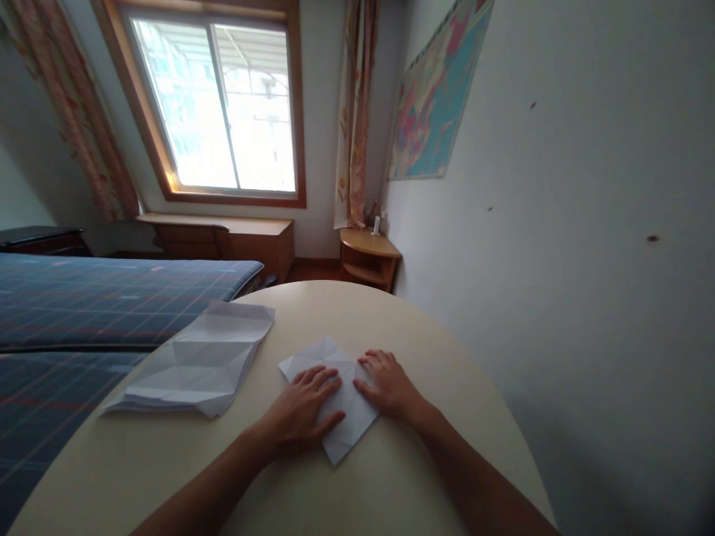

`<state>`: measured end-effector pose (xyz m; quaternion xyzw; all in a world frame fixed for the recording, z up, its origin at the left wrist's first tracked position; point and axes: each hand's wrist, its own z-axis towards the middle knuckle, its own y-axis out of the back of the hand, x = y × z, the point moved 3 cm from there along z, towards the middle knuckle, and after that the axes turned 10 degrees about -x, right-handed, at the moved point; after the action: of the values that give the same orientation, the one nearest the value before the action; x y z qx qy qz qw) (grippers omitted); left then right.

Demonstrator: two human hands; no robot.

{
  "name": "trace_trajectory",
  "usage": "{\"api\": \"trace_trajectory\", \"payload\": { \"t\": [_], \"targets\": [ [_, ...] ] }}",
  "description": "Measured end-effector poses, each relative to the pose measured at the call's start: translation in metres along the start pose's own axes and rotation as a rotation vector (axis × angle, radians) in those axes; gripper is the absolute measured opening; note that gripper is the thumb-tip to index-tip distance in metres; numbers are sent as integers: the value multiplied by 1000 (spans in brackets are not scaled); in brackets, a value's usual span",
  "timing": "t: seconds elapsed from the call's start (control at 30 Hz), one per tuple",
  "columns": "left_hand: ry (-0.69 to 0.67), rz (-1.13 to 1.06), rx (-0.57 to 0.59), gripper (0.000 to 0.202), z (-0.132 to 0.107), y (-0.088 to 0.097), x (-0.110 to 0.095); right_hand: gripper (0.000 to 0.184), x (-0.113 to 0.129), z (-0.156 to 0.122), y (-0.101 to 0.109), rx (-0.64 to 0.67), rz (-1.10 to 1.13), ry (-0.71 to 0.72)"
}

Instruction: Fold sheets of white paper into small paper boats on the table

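Note:
A small folded white paper (327,359) lies on the round cream table (391,476). My left hand (302,413) lies flat on the paper's left half, fingers spread and pointing away from me. My right hand (385,383) presses on its right edge with the fingers bent down onto the sheet. Neither hand grips anything; both rest on top of the paper. The paper's near corner sticks out between my wrists.
A stack of creased white sheets (195,361) lies at the table's left edge. A bed with a blue plaid cover (83,298) stands to the left. A white wall (558,223) runs along the right, close to the table. A window, desk and small shelf are at the far end.

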<state>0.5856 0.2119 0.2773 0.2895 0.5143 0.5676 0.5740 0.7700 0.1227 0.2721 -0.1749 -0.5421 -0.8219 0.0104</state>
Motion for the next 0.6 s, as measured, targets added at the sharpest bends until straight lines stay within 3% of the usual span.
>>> {"api": "trace_trajectory", "payload": {
  "t": [0.23, 0.37, 0.5, 0.6],
  "targets": [
    [37, 17, 80, 67, -2, 2, -7, 39, 7, 1, -2, -58, 120, -25],
    [72, -30, 120, 72, -1, -1, -3, 28, 9, 4, 5, -106, 273, -119],
    [125, -115, 62, 75, 0, -2, 1, 30, 6, 5, 11, -81, 486, -181],
    [171, -193, 1, 76, 1, 1, 0, 34, 5, 5, 15, -63, 649, -147]
  ]
}}
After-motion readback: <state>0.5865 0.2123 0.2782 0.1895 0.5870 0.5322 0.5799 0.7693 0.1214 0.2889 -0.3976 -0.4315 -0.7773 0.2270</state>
